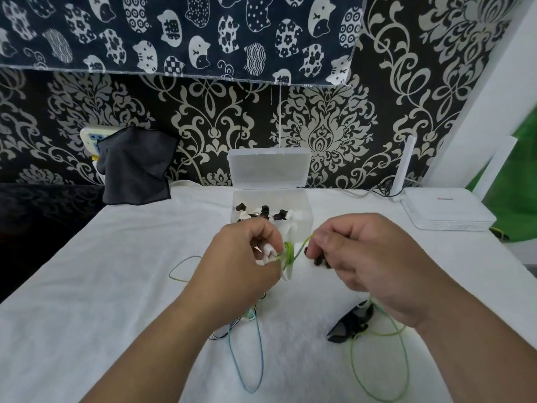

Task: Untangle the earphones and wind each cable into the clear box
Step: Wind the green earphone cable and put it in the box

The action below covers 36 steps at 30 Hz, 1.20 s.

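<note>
The left hand (247, 257) and right hand (357, 257) both pinch one green cable (302, 245) between them, near one clear box (303, 206).

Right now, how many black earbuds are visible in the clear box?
3: black earbuds left, middle and right in the clear box. The left hand and right hand cover its near edge; more may be hidden.

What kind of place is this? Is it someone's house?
Probably a room in a home, not a workshop. The wall has fancy black-and-cream wallpaper, a cat-print cloth hangs above, and a white router sits on the table, which is covered in a white cloth.
</note>
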{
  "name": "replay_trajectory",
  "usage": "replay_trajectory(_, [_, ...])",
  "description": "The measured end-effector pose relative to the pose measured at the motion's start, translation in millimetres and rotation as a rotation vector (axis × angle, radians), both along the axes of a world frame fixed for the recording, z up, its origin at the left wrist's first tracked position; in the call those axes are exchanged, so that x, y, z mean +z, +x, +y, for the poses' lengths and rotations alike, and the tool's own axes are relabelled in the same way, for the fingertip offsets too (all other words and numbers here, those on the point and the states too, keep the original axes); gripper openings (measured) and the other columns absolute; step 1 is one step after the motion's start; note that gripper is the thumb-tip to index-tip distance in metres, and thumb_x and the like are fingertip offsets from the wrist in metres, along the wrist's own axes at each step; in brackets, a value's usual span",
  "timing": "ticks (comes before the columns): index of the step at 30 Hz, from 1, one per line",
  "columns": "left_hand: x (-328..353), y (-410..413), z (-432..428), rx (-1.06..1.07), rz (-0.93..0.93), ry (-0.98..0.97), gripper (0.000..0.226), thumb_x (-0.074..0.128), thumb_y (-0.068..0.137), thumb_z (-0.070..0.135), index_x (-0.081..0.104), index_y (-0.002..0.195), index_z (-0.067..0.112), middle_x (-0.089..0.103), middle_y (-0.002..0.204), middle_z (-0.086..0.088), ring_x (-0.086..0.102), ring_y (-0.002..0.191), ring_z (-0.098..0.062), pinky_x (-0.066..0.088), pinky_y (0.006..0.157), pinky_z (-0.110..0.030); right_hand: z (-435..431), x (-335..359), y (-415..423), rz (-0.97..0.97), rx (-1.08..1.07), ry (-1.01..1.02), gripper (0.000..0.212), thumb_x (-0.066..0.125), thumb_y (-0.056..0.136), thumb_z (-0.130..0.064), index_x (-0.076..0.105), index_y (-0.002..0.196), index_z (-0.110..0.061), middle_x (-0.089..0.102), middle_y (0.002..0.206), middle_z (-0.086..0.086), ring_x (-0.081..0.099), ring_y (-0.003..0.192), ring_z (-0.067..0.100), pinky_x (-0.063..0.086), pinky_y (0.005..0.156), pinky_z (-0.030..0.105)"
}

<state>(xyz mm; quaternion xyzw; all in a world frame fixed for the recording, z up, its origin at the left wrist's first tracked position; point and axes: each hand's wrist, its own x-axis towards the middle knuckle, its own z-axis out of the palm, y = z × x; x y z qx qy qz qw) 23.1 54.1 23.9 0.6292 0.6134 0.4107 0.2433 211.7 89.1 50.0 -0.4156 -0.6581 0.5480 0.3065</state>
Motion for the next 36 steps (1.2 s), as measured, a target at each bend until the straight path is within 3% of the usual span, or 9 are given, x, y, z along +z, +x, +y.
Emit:
replay_trajectory(2, [0,3,-2,-0.061,0.021,-0.042,0.028,0.072,0.073,0.003,0.063,0.072,0.029,0.065,0.071,0.013,0.056,0.063,-0.002,0.044,0.058,-0.013,-1,5,2,-0.099,-0.019,0.151,0.029,0.062,0.096,-0.030,0.071,0.074,-0.014,0.031,0.051,0.000,0.025,0.048,0.014,0.021,0.047,0.024])
replay_trajectory(4, [2,6,-4,-0.137,-0.054,-0.110,0.027,0.074,0.073,0.004,0.064,0.072,0.029,0.065,0.071,0.012,0.056,0.061,-0.002,0.045,0.059,-0.017,0,7,2,-0.138,-0.088,0.261,0.029,0.061,0.096,-0.025,0.070,0.071,-0.012,0.033,0.041,-0.011,0.031,0.039,0.006,0.025,0.044,0.015])
replay_trajectory(8, [7,8,-5,-0.287,-0.247,-0.208,0.030,0.075,0.074,-0.003,0.066,0.073,0.026,0.057,0.065,0.011,0.047,0.057,-0.009,0.039,0.056,-0.029,4,4,1,-0.187,-0.193,0.324,0.029,0.059,0.097,-0.019,0.067,0.074,-0.003,0.039,0.034,-0.017,0.041,0.035,0.002,0.029,0.040,0.010])
replay_trajectory(13, [9,7,-5,-0.347,-0.283,-0.247,0.030,0.071,0.072,-0.005,0.066,0.072,0.024,0.050,0.058,0.012,0.042,0.053,-0.010,0.034,0.053,-0.026,4,-1,-2,-0.216,-0.191,0.341,0.029,0.060,0.097,-0.020,0.067,0.073,-0.005,0.040,0.036,-0.015,0.040,0.038,0.003,0.029,0.042,0.011])
replay_trajectory(18, [8,8,-4,-0.372,-0.557,-0.184,0.025,0.069,0.066,-0.006,0.067,0.074,0.018,0.064,0.069,-0.004,0.059,0.065,-0.020,0.049,0.063,-0.027,9,-6,-1,-0.164,-0.243,0.200,0.031,0.058,0.098,-0.022,0.066,0.070,-0.011,0.044,0.037,-0.018,0.043,0.034,-0.001,0.029,0.041,0.010])
replay_trajectory(23, [4,7,3,-0.236,-0.796,-0.030,0.023,0.068,0.065,-0.008,0.067,0.075,0.013,0.066,0.075,-0.014,0.062,0.063,-0.023,0.053,0.063,-0.027,4,-19,-5,-0.257,-0.005,-0.029,0.036,0.055,0.100,-0.027,0.069,0.067,-0.025,0.043,0.054,-0.009,0.032,0.047,0.009,0.025,0.049,0.023])
replay_trajectory(28, [0,2,8,-0.001,-0.740,-0.005,0.020,0.069,0.061,-0.001,0.067,0.071,0.015,0.065,0.068,-0.011,0.061,0.057,-0.019,0.050,0.057,-0.021,-1,-19,-6,-0.267,0.129,-0.054,0.035,0.050,0.103,-0.029,0.069,0.077,-0.015,0.038,0.057,-0.007,0.029,0.051,0.012,0.025,0.050,0.023])
replay_trajectory(33, [3,-3,7,0.014,-0.632,-0.040,0.025,0.072,0.065,-0.010,0.064,0.073,0.012,0.061,0.063,-0.002,0.056,0.053,-0.013,0.048,0.066,-0.032,1,-15,-3,-0.282,0.107,0.012,0.031,0.055,0.099,-0.029,0.069,0.074,-0.019,0.038,0.051,-0.013,0.033,0.044,0.003,0.026,0.047,0.014])
replay_trajectory(36, [2,-1,5,0.056,-0.448,-0.049,0.033,0.069,0.073,-0.014,0.065,0.070,0.018,0.058,0.061,0.003,0.051,0.054,-0.013,0.043,0.056,-0.024,0,-15,-2,-0.223,0.172,0.018,0.025,0.060,0.097,-0.029,0.070,0.077,-0.017,0.037,0.053,-0.008,0.028,0.049,0.010,0.024,0.050,0.023])
